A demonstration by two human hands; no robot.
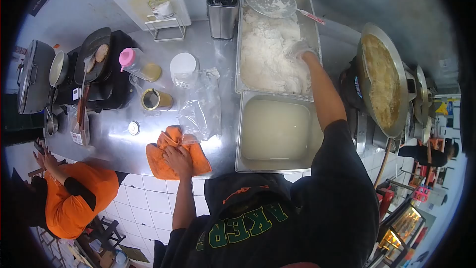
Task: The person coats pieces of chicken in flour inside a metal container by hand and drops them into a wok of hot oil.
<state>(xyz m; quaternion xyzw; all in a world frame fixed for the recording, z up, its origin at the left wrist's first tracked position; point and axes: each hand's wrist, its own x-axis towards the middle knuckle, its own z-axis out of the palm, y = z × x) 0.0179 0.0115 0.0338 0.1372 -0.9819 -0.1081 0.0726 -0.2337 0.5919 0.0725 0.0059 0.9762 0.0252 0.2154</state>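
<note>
My left hand (178, 161) presses on a bunched orange cloth (157, 163) at the table's front edge, its fingers curled into the fabric. My right hand (300, 48) reaches into a metal tray (240, 64) of white flour (267, 52). Flour coats this hand, and its fingers blend into the powder, so their pose is unclear. At the back of that tray lies a round strainer (270, 0) with a red-and-white handle. Directly in front of the flour stands a second metal pan (239, 139) of cloudy, pale liquid (275, 129).
A clear plastic bag (201, 106), an open can (156, 100) and a pink-capped bottle (141, 64) stand left. Farther left, a grill pan (94, 52) holds food. On the right is a large wok (382, 79) of bubbling oil. Someone in orange (82, 198) sits at lower left.
</note>
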